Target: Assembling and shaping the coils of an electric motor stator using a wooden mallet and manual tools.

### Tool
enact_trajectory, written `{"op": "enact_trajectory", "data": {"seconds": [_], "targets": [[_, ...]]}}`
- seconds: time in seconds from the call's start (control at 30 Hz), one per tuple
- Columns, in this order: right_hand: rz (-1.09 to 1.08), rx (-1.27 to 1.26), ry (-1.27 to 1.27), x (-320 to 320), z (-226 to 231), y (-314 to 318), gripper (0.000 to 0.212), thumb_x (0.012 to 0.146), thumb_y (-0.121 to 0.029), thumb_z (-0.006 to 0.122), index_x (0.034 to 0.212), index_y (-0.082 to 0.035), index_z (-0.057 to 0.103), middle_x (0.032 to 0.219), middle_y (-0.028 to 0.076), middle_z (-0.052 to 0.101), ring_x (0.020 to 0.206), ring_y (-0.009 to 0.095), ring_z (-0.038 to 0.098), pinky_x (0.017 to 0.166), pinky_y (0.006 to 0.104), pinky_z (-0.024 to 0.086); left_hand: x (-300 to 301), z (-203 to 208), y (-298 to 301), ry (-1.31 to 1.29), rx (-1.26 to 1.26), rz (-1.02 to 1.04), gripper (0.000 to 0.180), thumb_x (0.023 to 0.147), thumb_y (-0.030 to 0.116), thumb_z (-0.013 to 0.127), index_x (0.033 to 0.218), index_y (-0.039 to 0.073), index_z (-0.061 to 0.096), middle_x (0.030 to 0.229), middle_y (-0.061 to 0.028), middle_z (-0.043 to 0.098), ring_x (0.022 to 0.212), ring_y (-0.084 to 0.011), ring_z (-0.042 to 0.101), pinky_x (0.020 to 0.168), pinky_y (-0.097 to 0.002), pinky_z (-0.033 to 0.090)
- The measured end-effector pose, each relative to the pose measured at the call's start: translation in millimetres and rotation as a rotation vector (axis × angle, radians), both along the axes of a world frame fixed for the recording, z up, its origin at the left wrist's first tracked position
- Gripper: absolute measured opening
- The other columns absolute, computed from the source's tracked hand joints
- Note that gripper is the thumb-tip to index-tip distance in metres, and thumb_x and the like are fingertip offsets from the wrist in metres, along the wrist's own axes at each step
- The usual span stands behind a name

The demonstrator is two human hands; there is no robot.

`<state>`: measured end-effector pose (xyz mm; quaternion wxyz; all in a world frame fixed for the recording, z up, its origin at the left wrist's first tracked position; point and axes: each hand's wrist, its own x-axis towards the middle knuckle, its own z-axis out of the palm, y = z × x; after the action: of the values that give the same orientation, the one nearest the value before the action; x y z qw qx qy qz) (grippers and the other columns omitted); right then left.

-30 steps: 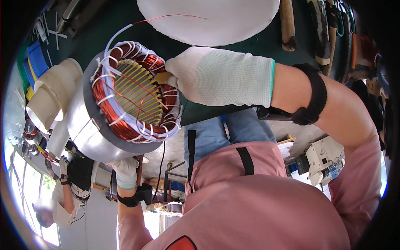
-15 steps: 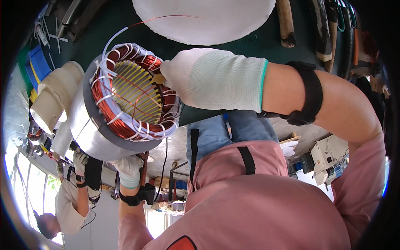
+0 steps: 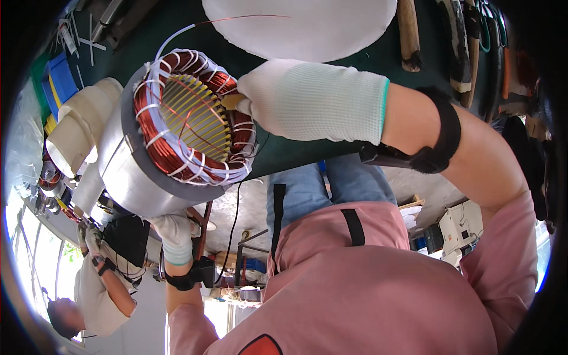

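A motor stator (image 3: pixel 127 168) lies tilted at the left, its open end toward me. Red-brown copper windings (image 3: pixel 157 139), laced with white ties, ring its bore, and yellow strips line the slots. From the top sticks a white sleeve (image 3: pixel 171 40) with a bare copper wire. My gloved right hand (image 3: pixel 284 97) is closed, pinching a flat tan piece (image 3: pixel 232 101) whose tip sits at the bore's right inner edge. Against the stator's lower side rests my gloved left hand (image 3: pixel 173 234); most of its fingers are hidden behind it.
A white round disc (image 3: pixel 302 26) lies at the far side of the dark green table (image 3: pixel 284 157). Wooden-handled tools (image 3: pixel 408 35) are at the far right. Cream plastic cylinders (image 3: pixel 77 133) and a blue bin (image 3: pixel 61 83) stand left. Another person (image 3: pixel 100 290) works at lower left.
The stator has tipped slightly and shifted up in view. My right hand has moved a little right and up, showing more of the tan piece. The other person's hands have come together.
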<state>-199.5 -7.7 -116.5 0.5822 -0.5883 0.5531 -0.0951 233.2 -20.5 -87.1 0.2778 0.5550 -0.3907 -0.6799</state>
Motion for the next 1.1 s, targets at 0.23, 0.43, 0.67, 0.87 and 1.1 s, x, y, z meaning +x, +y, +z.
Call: {"op": "enact_trajectory", "data": {"seconds": [0.23,0.43,0.67,0.87,1.1], "targets": [[-0.023,0.248,0.002,3,8,-10,0.028,0.108,-0.027,0.052,0.115,-0.005,0.067,0.081,0.017,0.07,0.078,0.033,0.071,0.074,0.0436,0.056,-1,4,0,-0.135,-0.221,-0.357,0.046,0.109,0.02,0.05,0.153,0.012,0.038,0.144,-0.0099,0.053,0.13,-0.0255,0.052,0.113,-0.0426,0.041],[-0.114,0.192,-0.042,1,11,-4,0.028,0.108,-0.027,0.053,0.115,-0.004,0.067,0.076,0.018,0.067,0.072,0.034,0.069,0.069,0.0442,0.053,14,6,6,-0.69,-0.512,-0.634,0.067,0.104,-0.001,0.051,0.163,0.013,0.023,0.157,-0.0133,0.04,0.137,-0.0295,0.047,0.118,-0.0494,0.037],[-0.083,0.212,0.018,8,12,-6,0.028,0.107,-0.026,0.053,0.113,-0.002,0.066,0.083,0.022,0.069,0.08,0.041,0.069,0.073,0.048,0.053,34,-17,10,-0.344,-0.174,-0.556,0.043,0.106,0.017,0.059,0.144,0.007,0.04,0.127,-0.0127,0.057,0.1,-0.0231,0.06,0.088,-0.0372,0.053],[-0.068,0.122,-0.004,9,-1,1,0.03,0.106,-0.028,0.056,0.107,0.001,0.066,0.082,0.023,0.069,0.079,0.041,0.069,0.073,0.0478,0.055,35,-17,19,-0.348,-0.121,-0.508,0.045,0.105,0.015,0.06,0.144,0.007,0.039,0.129,-0.0129,0.056,0.102,-0.0235,0.059,0.089,-0.0376,0.052],[0.05,0.069,0.054,7,2,-10,0.031,0.104,-0.03,0.058,0.103,-0.001,0.068,0.083,0.02,0.071,0.078,0.041,0.07,0.073,0.0479,0.056,33,-14,13,-0.359,-0.094,-0.507,0.048,0.104,0.014,0.06,0.146,0.007,0.037,0.13,-0.0133,0.055,0.104,-0.024,0.059,0.091,-0.0381,0.051]]}}
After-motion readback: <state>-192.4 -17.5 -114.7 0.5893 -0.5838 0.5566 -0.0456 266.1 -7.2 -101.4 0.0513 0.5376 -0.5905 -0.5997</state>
